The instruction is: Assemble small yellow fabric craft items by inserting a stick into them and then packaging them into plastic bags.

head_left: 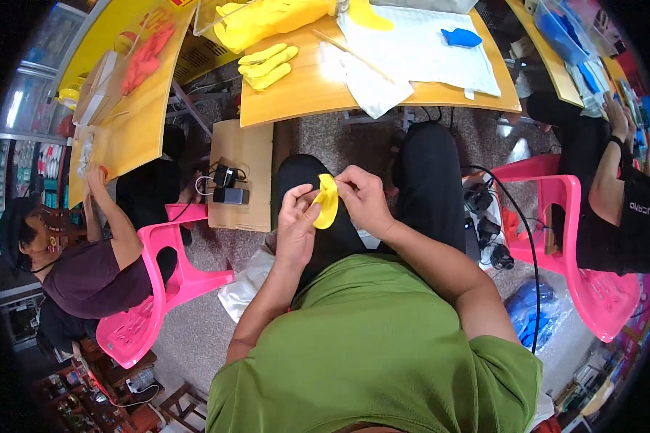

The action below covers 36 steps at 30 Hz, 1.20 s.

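A small, soft yellow fabric piece (326,203), curved and rounded, is held up above my lap. My left hand (297,222) grips its left side between thumb and fingers. At its upper right edge, the fingertips of my right hand (366,199) are pinched together on the piece; whether a needle or thread is in them is too small to tell. Beyond my knees, on the wooden table (296,105), lies a stack of similar yellow pieces (269,66). A blue fish-shaped piece (461,37) rests on a white cloth (419,61) to the right.
A thin wooden stick (354,55) lies across the cloth. Beside it stands a clear bin of yellow pieces (271,25). Cardboard with black adapters (231,189) is at my left knee. Co-workers sit on pink chairs (162,289) on both sides. A black cable (527,245) arcs at right.
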Available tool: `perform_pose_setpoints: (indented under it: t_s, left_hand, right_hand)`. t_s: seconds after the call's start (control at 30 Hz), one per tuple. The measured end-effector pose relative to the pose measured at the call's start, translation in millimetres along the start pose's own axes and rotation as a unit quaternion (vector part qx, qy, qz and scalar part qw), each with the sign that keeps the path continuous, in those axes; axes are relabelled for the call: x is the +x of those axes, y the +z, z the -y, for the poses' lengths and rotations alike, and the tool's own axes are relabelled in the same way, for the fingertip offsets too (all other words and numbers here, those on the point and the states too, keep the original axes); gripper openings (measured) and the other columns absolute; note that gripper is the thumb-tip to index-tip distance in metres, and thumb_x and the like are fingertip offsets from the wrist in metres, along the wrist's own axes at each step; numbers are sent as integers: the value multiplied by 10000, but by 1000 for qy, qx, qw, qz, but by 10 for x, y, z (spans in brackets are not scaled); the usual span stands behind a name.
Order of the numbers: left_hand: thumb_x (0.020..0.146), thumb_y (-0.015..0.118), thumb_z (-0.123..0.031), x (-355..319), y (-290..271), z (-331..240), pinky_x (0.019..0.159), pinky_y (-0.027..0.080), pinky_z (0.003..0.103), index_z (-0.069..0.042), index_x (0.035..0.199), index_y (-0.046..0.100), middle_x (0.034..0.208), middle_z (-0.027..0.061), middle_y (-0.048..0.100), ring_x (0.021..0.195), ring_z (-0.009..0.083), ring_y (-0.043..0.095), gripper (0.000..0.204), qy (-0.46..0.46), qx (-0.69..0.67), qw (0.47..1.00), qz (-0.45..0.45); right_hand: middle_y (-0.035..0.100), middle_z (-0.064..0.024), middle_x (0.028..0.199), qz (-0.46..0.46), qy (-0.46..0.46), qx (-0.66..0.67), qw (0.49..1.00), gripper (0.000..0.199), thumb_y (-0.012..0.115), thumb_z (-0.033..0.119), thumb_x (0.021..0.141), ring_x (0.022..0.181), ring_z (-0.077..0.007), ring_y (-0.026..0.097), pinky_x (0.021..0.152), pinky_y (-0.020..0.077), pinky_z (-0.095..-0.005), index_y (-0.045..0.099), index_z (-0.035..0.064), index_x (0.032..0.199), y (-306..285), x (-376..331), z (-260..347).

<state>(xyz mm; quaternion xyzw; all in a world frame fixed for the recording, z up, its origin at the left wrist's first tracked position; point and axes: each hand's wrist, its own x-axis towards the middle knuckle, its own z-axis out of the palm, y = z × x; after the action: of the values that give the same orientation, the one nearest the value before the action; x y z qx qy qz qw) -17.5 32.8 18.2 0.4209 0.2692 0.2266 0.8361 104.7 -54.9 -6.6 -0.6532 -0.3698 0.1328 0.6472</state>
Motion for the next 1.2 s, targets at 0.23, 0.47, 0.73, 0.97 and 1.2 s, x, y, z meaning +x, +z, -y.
perform_pose_setpoints:
  t_s: [0.23,0.47,0.73,0.97,1.2]
  left_hand:
    - [863,570,-42,119,-242,1,489,409,219,-46,1056,511,900,80,608,553,90,484,202,-73,23,997,-14]
    - [851,596,-100,288,-434,-133,593,442,260,-85,1101,508,904,75,587,592,110,500,265,-115,-166,971,129]
    - [746,662,52,41,140,205,816,462,291,-52,1330,256,1127,99,485,961,167,533,719,33,40,998,-22]
    - [840,515,7,125,125,279,782,454,260,-13,1229,386,1029,89,530,859,134,541,410,70,69,987,-128]
    - [847,415,34,290,100,126,632,459,234,-3,1082,487,899,63,575,676,116,539,249,147,137,965,-171]
  right_hand:
    - [563,-33,672,13,-25,-19,999,52,577,33,841,588,-66,520,519,415,-225,577,-17,826,-54,36,-66]
    - [559,-15,623,129,281,215,926,128,573,111,887,476,-57,497,411,410,-193,585,19,799,-203,74,60]
    - [589,-51,649,-8,366,328,871,96,588,96,868,494,-98,542,408,466,-239,590,6,833,30,-84,132]
    - [604,-68,663,-26,384,333,861,101,582,97,874,507,-101,553,424,466,-227,584,2,839,109,-134,207]
    - [587,-46,663,150,332,224,904,74,601,84,853,523,-85,531,470,445,-216,577,17,834,158,-225,228]
